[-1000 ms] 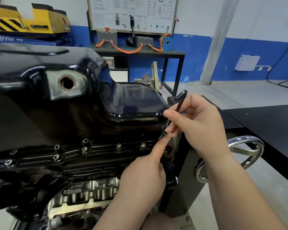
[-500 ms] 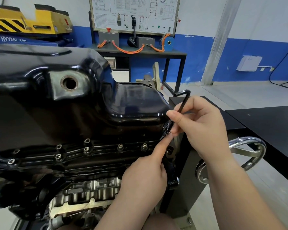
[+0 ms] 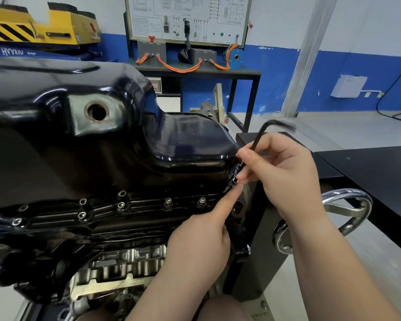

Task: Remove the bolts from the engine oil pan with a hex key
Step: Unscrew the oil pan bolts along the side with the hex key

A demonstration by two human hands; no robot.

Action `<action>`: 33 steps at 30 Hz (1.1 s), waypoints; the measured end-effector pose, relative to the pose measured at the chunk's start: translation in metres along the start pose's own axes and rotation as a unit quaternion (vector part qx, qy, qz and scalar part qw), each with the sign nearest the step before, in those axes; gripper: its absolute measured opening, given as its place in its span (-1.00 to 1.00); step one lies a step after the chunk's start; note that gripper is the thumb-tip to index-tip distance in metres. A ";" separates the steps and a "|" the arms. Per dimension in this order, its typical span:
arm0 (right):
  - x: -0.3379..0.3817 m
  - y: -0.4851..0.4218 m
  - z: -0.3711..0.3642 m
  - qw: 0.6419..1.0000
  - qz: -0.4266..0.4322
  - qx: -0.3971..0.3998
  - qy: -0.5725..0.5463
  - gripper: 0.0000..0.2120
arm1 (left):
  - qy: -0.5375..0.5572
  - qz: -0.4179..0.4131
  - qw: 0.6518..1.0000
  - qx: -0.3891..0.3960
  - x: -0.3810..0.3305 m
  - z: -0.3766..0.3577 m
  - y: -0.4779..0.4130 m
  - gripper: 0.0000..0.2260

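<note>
The right hand (image 3: 285, 177) pinches the hex key (image 3: 259, 136) by its long shaft between thumb and fingers. The bent end stands above the knuckles and the lower end is hidden behind the fingers. A bolt (image 3: 235, 181) sits at the right corner of the black oil pan (image 3: 102, 144), between both hands' fingertips. The left hand (image 3: 202, 242) holds 1 finger straight, its tip touching just under that bolt, the others curled.

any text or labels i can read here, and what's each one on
"HVY…", white letters on the blue machine base under the yellow casing; the rest is smeared.
White wiring diagram board: print too small to read.
White marks on the blue wall band: blurred.
Glossy black oil pan: no text seen.
</note>
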State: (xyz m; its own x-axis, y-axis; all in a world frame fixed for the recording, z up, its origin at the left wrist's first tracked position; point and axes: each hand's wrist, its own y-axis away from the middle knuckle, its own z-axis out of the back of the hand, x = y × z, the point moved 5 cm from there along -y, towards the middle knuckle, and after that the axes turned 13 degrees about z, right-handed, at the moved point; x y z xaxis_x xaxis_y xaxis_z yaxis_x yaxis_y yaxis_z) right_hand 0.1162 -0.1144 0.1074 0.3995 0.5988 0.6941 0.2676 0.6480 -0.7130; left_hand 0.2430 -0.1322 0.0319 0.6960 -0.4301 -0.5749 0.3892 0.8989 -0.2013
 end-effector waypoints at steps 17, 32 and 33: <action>-0.004 0.002 0.000 1.000 0.010 0.005 -0.018 -0.92 | 0.011 -0.020 1.000 0.006 0.001 -0.002 0.004 -0.29; 0.001 0.003 -0.004 0.999 0.031 0.031 -0.028 -0.76 | 0.052 -0.014 0.998 0.029 0.001 -0.007 0.006 -0.28; 0.000 0.003 -0.004 0.999 0.031 0.024 -0.025 -0.78 | 0.053 -0.014 0.998 0.031 0.002 -0.007 0.006 -0.28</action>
State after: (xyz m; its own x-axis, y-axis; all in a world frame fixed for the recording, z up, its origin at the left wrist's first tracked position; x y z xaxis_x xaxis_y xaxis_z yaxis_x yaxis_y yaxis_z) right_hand 0.1208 -0.1144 0.1053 0.3703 0.6605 0.6531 0.2008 0.6296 -0.7505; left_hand 0.2420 -0.1273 0.0244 0.6179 -0.4400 -0.6516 0.4459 0.8787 -0.1705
